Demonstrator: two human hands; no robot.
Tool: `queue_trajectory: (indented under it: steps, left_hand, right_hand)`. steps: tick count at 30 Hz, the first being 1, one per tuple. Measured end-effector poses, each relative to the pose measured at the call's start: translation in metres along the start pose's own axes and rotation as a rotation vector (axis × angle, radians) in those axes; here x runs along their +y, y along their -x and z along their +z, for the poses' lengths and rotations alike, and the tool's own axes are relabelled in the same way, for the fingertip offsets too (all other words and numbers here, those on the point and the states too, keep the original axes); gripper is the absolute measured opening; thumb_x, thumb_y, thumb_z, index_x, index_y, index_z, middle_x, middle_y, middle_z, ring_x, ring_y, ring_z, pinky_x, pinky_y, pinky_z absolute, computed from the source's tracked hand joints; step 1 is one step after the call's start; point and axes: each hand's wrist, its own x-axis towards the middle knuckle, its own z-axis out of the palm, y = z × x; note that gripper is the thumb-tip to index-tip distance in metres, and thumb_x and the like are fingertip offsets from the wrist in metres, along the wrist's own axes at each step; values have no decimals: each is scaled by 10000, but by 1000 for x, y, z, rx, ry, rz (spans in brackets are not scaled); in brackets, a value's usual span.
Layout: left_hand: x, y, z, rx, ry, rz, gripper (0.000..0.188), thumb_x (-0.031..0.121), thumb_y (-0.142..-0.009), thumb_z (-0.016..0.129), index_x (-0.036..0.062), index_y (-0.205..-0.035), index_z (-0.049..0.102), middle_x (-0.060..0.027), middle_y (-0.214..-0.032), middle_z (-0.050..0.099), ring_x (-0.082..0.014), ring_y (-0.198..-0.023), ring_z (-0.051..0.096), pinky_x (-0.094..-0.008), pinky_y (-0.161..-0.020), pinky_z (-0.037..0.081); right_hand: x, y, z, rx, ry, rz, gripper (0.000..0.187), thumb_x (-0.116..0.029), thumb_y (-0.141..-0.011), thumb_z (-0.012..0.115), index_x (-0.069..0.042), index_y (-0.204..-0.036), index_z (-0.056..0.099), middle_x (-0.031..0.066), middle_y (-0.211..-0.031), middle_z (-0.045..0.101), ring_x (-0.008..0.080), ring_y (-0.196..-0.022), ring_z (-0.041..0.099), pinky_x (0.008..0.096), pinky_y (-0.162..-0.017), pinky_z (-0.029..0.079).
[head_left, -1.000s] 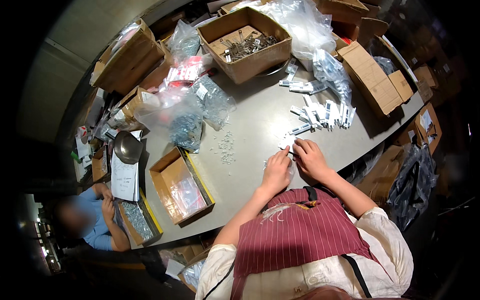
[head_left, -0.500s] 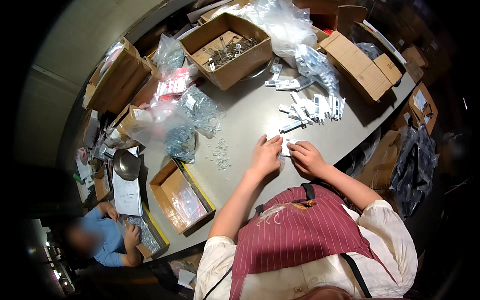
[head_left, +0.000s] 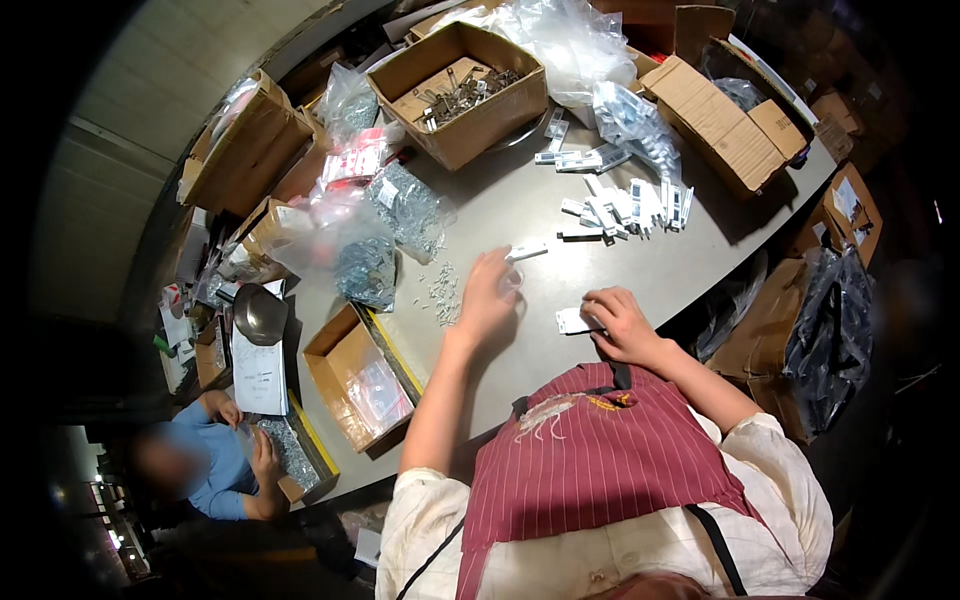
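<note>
My left hand is over the table near a scatter of small screw-like pieces. Its fingers are curled, and a small piece of clear plastic shows between thumb and fingers. Just beyond those fingertips is a slim white part; whether they touch it I cannot tell. Close to the table's near edge, my right hand grips a flat white part, its fingers covering the right end. Farther off lies a loose pile of similar white parts.
An open carton of metal pieces stands at the back. Bags of small hardware lie to the left, above a shallow cardboard box. Another carton is at the right. At lower left, a co-worker in blue handles small parts.
My hands, formerly close together at one white part, have moved apart. The left went left with the clear plastic; the right came slightly nearer with a white part.
</note>
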Motion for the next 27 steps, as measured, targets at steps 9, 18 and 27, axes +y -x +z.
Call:
queue_trajectory:
  steps: [9, 18, 27]
  left_hand:
    - [43, 47, 18, 74, 402, -318, 304, 34, -808, 717, 35, -1096, 618, -143, -1054, 690, -361, -1043, 659, -410, -925, 516]
    - [59, 43, 38, 147, 133, -111, 305, 23, -726, 737, 26, -981, 570, -188, -933, 647, -419, -929, 612, -488, -814, 480]
    - [60, 43, 65, -70, 496, -276, 336, 30, -783, 731, 13, -1087, 589, -200, -996, 666, -399, -964, 643, -458, -832, 517]
  right_hand:
    - [20, 2, -6, -164, -189, 301, 489, -274, -799, 786, -20, -1194, 651, 142, -1042, 647, 320, -988, 630, 395, -866, 513]
    - [-19, -66, -62, -245, -407, 192, 427, -230, -784, 800, -29, -1152, 716, 117, -1001, 658, 276, -945, 642, 376, -863, 519]
    - [-29, -103, -63, -396, -293, 157, 342, -270, -843, 797, -34, -1078, 718, 140, -1054, 662, 332, -1029, 627, 423, -905, 507]
